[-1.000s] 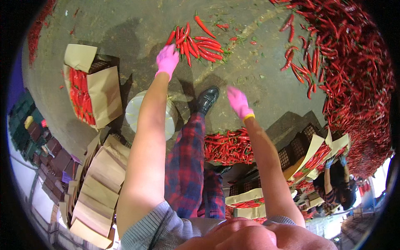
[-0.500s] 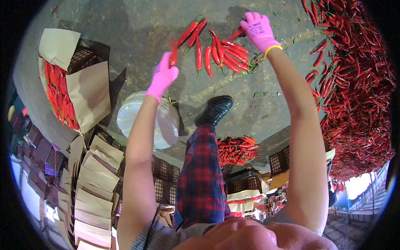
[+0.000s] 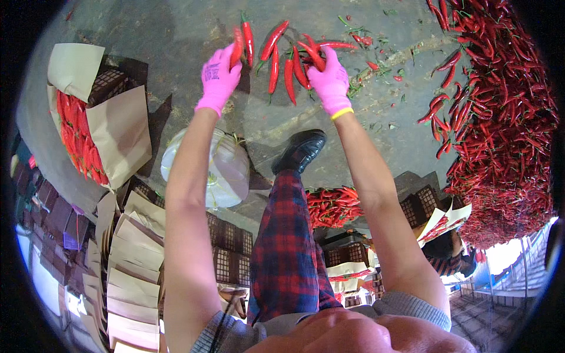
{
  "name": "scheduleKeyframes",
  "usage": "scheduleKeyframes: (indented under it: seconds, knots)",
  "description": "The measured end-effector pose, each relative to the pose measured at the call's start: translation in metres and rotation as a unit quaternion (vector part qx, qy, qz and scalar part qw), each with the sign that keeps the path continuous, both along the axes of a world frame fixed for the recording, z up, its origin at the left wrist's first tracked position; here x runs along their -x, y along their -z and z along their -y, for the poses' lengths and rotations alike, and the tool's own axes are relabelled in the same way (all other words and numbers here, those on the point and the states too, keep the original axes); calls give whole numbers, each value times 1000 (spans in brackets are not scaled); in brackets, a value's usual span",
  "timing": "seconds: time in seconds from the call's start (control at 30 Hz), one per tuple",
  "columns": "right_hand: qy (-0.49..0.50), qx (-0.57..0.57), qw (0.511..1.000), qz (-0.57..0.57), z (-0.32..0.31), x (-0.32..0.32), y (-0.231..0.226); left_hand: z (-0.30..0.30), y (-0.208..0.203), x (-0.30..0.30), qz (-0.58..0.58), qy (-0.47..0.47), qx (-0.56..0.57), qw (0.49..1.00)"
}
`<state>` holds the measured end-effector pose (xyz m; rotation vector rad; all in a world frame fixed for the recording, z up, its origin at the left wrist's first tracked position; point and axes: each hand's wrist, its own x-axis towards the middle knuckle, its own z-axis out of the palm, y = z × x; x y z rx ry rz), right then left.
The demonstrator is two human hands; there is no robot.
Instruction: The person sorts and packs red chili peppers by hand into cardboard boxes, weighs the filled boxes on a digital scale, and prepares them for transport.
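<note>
Both my hands wear pink gloves above a grey floor. My left hand is closed on a red chili pepper that points away from me. Just right of it another red chili lies on the floor. My right hand grips red chili peppers between thumb and fingers; how many, the glove partly hides. Between the hands a loose row of red chilies with green stems lies on the floor. One more chili lies crosswise just beyond my right fingertips.
A huge heap of red chilies fills the right side. At left stands a paper-lined crate of chilies. A white round bundle sits by my shoe. Stem scraps litter the floor. Another chili pile and crates lie behind.
My right hand has come left and nearer, over where a cluster of chilies lay; that cluster no longer shows there. My left hand has moved farther out and slightly left, still holding a chili.
</note>
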<state>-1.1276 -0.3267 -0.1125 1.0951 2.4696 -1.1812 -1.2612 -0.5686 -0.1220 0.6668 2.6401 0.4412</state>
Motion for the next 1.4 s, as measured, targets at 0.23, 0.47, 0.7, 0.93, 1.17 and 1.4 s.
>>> scheduleKeyframes:
  seconds: [0.23, 0.47, 0.7, 0.93, 1.17, 1.4]
  knots:
    - [-232, -31, 971, -50, 7, -50, -17, 5, 14, 33, -141, 243, 76, 957]
    - [-410, -154, 890, 129, 7, 8, -15, 17, -15, 12, 145, -83, -26, 986]
    - [-80, -5, 996, 39, 35, -10, -5, -89, -1, 18, 137, -44, 93, 985]
    - [108, 274, 955, -22, -21, -69, -50, -20, 5, 17, 247, -313, -211, 893]
    - [-146, 2, 989, -15, 5, -88, -27, -5, -9, -38, 301, -369, -259, 840]
    - [-266, -185, 946, 1, 46, -105, 3, -84, 4, -69, 113, -141, 41, 983]
